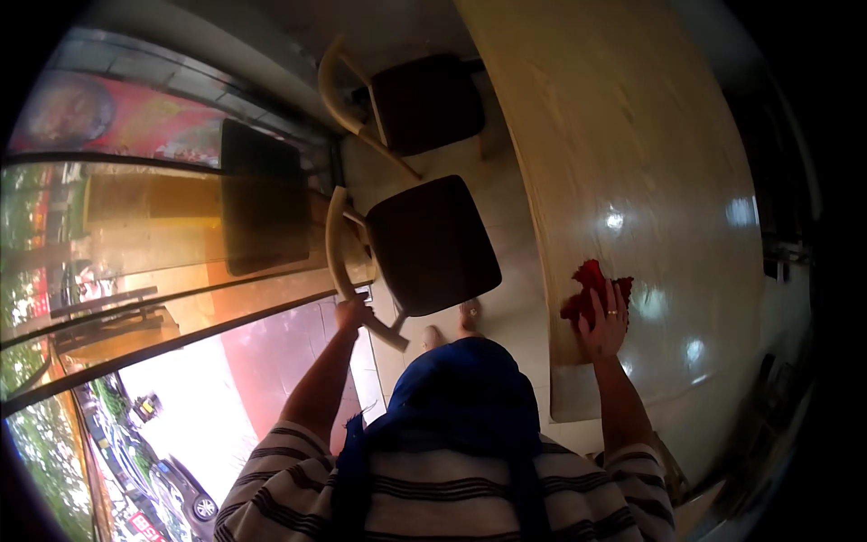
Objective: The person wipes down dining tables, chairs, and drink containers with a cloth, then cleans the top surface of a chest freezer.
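Note:
My left hand (353, 313) is closed around the curved wooden back (339, 248) of a chair with a dark seat (433, 246). On the light wood-grain table to my right, a crumpled red cloth (589, 275) lies near the long edge. My right hand (603, 327) rests flat on this cloth, fingers stretched and slightly apart, with a ring on one finger. Cloth shows beyond the fingertips and on both sides; what lies under the palm is hidden.
Another dark-seated chair (429, 104) stands farther ahead. The long table (632, 135) fills the right side, with lamp reflections on its glossy top. A glass wall (135, 217) runs along my left, with a parked car (185, 492) outside. My feet (469, 314) are on pale floor tiles.

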Demonstrator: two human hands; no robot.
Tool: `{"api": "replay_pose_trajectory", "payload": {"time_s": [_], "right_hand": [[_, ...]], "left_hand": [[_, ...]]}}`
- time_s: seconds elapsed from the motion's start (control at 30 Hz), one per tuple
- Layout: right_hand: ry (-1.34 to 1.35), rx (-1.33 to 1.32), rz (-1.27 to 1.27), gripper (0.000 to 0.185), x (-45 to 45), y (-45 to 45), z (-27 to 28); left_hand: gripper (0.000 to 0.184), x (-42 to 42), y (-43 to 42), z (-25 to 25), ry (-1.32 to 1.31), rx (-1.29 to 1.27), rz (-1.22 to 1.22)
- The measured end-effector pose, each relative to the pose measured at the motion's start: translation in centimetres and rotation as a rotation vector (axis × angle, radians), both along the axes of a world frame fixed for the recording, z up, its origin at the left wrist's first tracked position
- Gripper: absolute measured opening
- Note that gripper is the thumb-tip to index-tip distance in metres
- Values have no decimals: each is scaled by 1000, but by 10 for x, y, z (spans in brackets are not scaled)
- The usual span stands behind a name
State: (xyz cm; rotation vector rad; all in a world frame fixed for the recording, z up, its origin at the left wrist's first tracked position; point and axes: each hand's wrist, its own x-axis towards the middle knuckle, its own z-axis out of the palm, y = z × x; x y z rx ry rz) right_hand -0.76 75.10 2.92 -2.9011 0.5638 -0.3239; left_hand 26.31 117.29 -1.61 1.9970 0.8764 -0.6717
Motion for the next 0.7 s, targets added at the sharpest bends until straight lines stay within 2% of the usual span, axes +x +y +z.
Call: {"api": "replay_pose_trajectory", "payload": {"time_s": [0.03, 0.07, 0.1, 0.13, 0.23, 0.33, 0.4, 0.57, 0.67, 0.7], "right_hand": [[11, 10, -15, 56, 0, 1, 0], [15, 12, -33, 56, 0, 1, 0], [28, 15, -30, 57, 0, 1, 0], [37, 13, -25, 57, -1, 0, 0], [-26, -5, -6, 57, -1, -2, -4], [4, 35, -24, 57, -2, 0, 1], [18, 51, -53, 55, -2, 1, 3], [-8, 83, -42, 53, -3, -2, 2], [-18, 92, -35, 53, -1, 0, 5], [-1, 88, -41, 53, -2, 1, 3]], "left_hand": [[28, -5, -25, 26, -20, -11, -118], [32, -7, -35, 16, -1, 51, -209], [35, -13, -51, 15, -71, 1, -236], [29, -11, -70, 18, -49, 22, -247], [29, -11, -91, 6, -72, -14, -309], [25, -16, -111, 8, -64, -156, -242], [28, -16, -118, -13, -100, -299, -201], [30, -30, -149, -35, 10, -371, -182], [30, -38, -152, -53, 120, -412, -294], [31, -43, -150, -54, 167, -516, -289]]}}
